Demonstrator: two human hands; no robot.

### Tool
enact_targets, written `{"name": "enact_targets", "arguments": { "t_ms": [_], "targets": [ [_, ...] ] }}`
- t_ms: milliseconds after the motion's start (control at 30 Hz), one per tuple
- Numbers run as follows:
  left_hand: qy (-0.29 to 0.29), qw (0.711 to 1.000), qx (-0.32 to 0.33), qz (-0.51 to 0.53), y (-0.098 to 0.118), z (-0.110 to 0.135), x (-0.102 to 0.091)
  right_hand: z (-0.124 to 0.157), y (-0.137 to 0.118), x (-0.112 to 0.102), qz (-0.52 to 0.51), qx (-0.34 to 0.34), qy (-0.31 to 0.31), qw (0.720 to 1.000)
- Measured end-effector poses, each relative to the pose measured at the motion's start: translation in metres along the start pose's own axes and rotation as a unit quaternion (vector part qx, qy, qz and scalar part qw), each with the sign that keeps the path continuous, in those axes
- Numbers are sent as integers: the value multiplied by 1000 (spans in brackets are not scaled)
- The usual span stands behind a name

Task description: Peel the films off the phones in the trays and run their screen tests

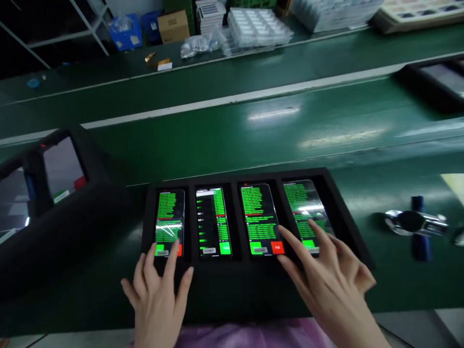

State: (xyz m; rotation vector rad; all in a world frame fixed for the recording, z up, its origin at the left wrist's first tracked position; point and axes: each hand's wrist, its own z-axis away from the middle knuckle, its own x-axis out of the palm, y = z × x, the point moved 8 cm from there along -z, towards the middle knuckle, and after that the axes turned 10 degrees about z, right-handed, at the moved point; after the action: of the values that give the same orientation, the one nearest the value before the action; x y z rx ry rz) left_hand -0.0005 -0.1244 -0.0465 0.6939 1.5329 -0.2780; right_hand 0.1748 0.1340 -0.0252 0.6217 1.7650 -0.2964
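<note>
A black tray [239,270] near the table's front edge holds several phones with green text on their screens. My left hand [155,295] is open, its fingers spread, with fingertips on the bottom of the leftmost phone [169,222]. My right hand [326,280] is open too; its fingers reach over the lower part of the rightmost phone [302,208] and beside the red button of the third phone [259,217]. The second phone [213,221] lies untouched between the hands.
Another black tray [47,208] with phones sits at the left, blurred. A third tray [435,82] is at the far right on the green conveyor [232,130]. A metal and blue fitting [416,224] stands at the right. Boxes and plastic trays [253,26] line the back.
</note>
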Motion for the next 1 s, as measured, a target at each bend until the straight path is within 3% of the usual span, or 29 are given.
{"name": "enact_targets", "arguments": {
  "t_ms": [67,167,300,433,500,633,767,833,900,1000],
  "targets": [
    [-20,999,20,-28,21,-1,8,13,15,11,15,11,-2,1000],
    [-38,998,26,-31,43,-24,18,7,17,28,5,-8,-7,1000],
    [-47,999,4,7,43,-50,15,-20,0,22,-23,-34,27,999],
    [-14,991,125,34,50,-29,0,-19,-31,-1,-148,-106,49,982],
    [2,987,163,5,50,-13,-1,-11,-33,-7,-185,-94,46,977],
    [41,986,160,5,30,10,-7,4,-7,-11,-201,-46,56,977],
    [136,985,90,56,-26,11,-25,18,41,-11,-147,13,80,986],
    [142,985,82,47,-43,7,-23,22,55,-5,-94,29,57,994],
    [147,984,86,57,-44,5,-24,26,60,-4,-79,37,41,995],
    [160,979,87,94,-26,8,-30,29,57,-14,-99,49,48,993]
  ]
}}
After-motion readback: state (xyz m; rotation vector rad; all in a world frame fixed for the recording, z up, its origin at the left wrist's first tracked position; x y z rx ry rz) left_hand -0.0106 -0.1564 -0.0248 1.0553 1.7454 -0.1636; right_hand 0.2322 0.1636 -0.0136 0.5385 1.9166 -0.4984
